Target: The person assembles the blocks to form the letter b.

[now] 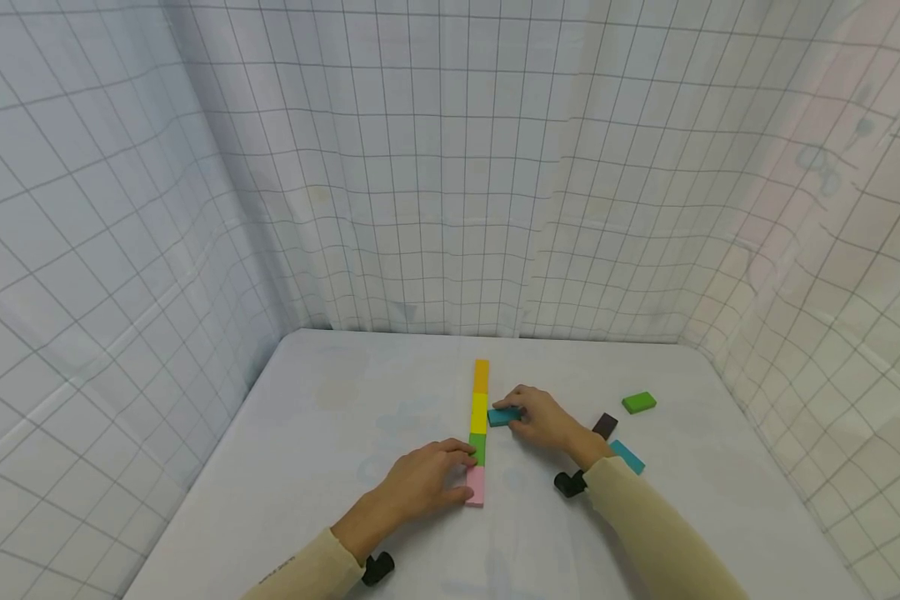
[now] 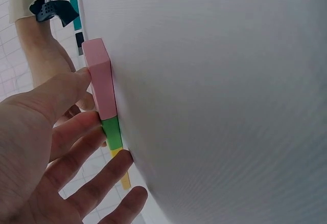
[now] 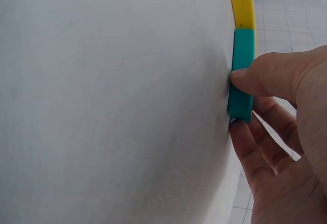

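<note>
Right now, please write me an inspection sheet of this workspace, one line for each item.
Surface: white table, flat.
Job's things: row of blocks, pink, green, yellow, orange, end to end; teal block beside the yellow one.
Clutter: green block, dark block and a second teal block lie loose on the right.
Grips: left hand touches the pink and green blocks; right hand pinches the teal block.
Cables: nothing seen.
Surroundings: white gridded curtain on three sides.
</note>
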Available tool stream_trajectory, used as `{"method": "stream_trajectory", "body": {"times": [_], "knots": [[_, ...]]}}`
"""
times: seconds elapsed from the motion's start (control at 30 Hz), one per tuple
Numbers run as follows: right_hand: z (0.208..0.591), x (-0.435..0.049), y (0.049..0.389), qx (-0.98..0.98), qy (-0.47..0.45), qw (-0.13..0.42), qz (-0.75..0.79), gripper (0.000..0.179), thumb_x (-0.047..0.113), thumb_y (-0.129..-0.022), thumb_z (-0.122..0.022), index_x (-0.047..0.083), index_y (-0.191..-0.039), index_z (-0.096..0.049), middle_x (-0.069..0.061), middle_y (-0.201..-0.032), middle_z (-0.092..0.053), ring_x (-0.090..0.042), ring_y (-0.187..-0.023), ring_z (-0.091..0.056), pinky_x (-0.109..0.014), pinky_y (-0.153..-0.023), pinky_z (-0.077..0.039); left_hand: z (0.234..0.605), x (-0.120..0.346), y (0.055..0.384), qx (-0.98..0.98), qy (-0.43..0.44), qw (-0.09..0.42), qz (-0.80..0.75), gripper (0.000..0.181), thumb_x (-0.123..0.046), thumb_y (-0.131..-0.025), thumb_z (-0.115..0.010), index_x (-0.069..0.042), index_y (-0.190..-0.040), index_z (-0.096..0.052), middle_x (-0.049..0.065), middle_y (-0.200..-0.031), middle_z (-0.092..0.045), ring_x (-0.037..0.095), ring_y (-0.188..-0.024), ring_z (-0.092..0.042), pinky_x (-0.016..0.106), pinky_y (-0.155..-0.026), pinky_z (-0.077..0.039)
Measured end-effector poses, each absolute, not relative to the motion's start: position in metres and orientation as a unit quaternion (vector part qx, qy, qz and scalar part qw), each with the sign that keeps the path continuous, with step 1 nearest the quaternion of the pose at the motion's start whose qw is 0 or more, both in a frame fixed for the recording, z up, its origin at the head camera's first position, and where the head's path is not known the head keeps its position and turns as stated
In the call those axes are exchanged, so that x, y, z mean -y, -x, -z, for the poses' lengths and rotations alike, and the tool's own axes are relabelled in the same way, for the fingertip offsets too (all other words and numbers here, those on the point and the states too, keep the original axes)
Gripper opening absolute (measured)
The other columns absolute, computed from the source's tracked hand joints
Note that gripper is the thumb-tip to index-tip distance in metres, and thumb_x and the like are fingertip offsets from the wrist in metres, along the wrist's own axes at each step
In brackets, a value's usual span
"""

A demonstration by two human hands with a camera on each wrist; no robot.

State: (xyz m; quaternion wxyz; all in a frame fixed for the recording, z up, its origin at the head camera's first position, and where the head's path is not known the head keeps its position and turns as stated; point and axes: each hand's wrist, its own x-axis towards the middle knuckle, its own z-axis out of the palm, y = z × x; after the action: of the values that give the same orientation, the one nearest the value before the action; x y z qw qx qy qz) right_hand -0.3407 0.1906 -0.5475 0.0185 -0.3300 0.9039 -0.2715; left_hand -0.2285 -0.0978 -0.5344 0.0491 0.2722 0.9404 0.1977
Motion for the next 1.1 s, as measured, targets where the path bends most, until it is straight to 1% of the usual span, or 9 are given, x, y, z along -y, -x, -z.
{"method": "stream_trajectory", "body": {"times": [0.13, 0.37, 0.83, 1.1], "knots": [[0.5480, -0.1898, 0.3412, -0.906, 0.326, 0.021, 0.270, 0.039, 0.006, -0.108, -0.077, 0.012, -0.146, -0.080, -0.007, -0.138, -0.077, -0.017, -0.115, -0.067, -0.034, -0.101, -0.061, 0.5351, 0.0976, 0.2287, -0.941, -0.270, 0.049, -0.197, 0.047, -0.044, -0.103, -0.092, -0.018, -0.142, -0.085, -0.004, -0.158, -0.075, 0.023, -0.145, -0.074, 0.050, -0.116, -0.067], [0.5475, -0.1893, 0.3410, -0.908, 0.317, 0.030, 0.274, 0.038, 0.007, -0.109, -0.078, 0.013, -0.146, -0.080, -0.007, -0.139, -0.077, -0.018, -0.118, -0.068, -0.038, -0.105, -0.062, 0.5339, 0.0970, 0.2281, -0.942, -0.266, 0.055, -0.197, 0.048, -0.045, -0.102, -0.092, -0.019, -0.142, -0.084, -0.005, -0.159, -0.075, 0.024, -0.145, -0.074, 0.052, -0.115, -0.067], [0.5499, -0.1907, 0.3430, -0.903, 0.331, 0.021, 0.273, 0.040, 0.007, -0.108, -0.079, 0.015, -0.148, -0.079, -0.005, -0.138, -0.077, -0.015, -0.112, -0.064, -0.031, -0.099, -0.058, 0.5292, 0.0965, 0.2262, -0.942, -0.265, 0.052, -0.198, 0.047, -0.041, -0.101, -0.094, -0.018, -0.141, -0.085, -0.004, -0.158, -0.075, 0.025, -0.144, -0.075, 0.053, -0.115, -0.067], [0.5481, -0.1900, 0.3408, -0.904, 0.328, 0.024, 0.273, 0.040, 0.008, -0.108, -0.078, 0.014, -0.148, -0.079, -0.006, -0.138, -0.077, -0.016, -0.114, -0.065, -0.034, -0.101, -0.059, 0.5295, 0.0968, 0.2274, -0.942, -0.265, 0.056, -0.198, 0.048, -0.042, -0.102, -0.093, -0.018, -0.142, -0.084, -0.004, -0.159, -0.075, 0.025, -0.145, -0.074, 0.053, -0.116, -0.067]]}}
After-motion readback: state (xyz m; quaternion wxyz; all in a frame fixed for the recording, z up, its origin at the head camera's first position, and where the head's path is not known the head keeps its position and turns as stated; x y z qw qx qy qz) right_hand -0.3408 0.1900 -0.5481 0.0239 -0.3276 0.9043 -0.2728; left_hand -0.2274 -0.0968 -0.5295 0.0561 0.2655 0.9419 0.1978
